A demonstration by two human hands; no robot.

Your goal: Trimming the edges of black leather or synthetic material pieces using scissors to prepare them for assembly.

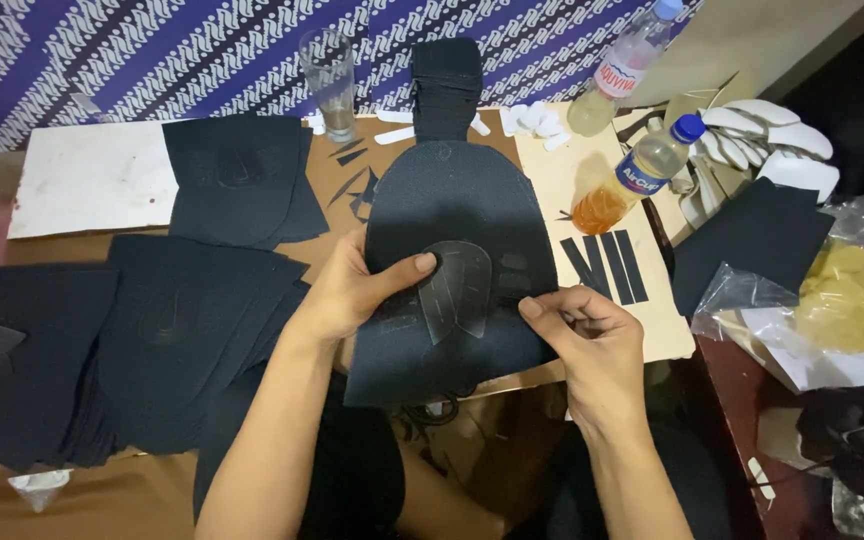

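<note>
A large black fabric piece [452,195] with a rounded top and a narrow neck lies in front of me over the table edge. On its middle sits a clear curved plastic template [457,290]. My left hand [352,290] grips the fabric's left edge, with the thumb pressing on the template. My right hand [592,330] pinches the fabric's right edge, fingers curled.
Stacks of black cut pieces [192,320] cover the left of the table, another stack [242,180] behind. An empty glass [332,85], two plastic bottles [642,170] [620,70], black strips [607,265], white cut-outs [772,135] and plastic bags [822,300] lie around.
</note>
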